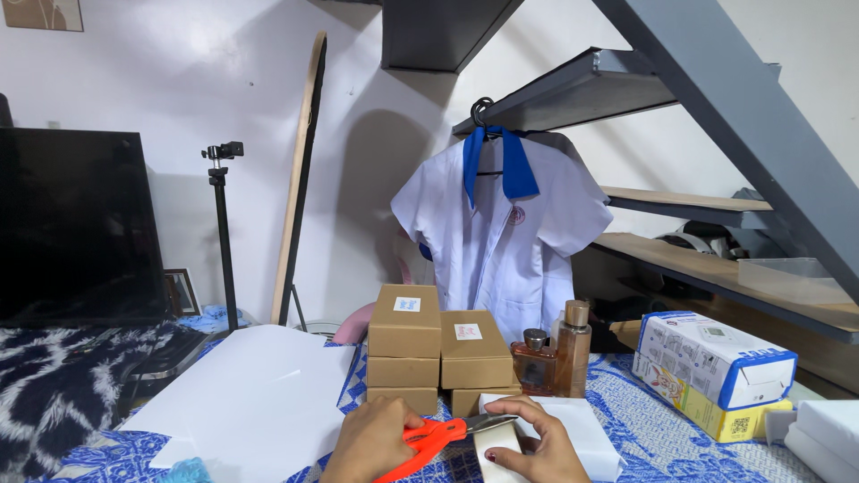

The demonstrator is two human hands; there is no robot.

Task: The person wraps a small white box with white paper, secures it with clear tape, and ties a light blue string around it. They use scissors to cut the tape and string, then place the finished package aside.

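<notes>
My left hand (374,443) grips orange-handled scissors (436,439), their blades pointing right at the bottom centre. My right hand (534,449) rests on a small white box (591,427) and holds a white strip or small piece (497,442) right under the scissor blades. Just behind the hands stand stacked brown cardboard boxes (404,322) with small labels, and a lower stack (475,349) beside them.
Two amber perfume bottles (573,347) stand right of the brown boxes. A white-and-blue carton (716,360) lies at the right on a yellow one. White sheets (250,394) lie at left on the blue patterned cloth (640,420). A tripod, dark screen, hanging white shirt and stairs stand behind.
</notes>
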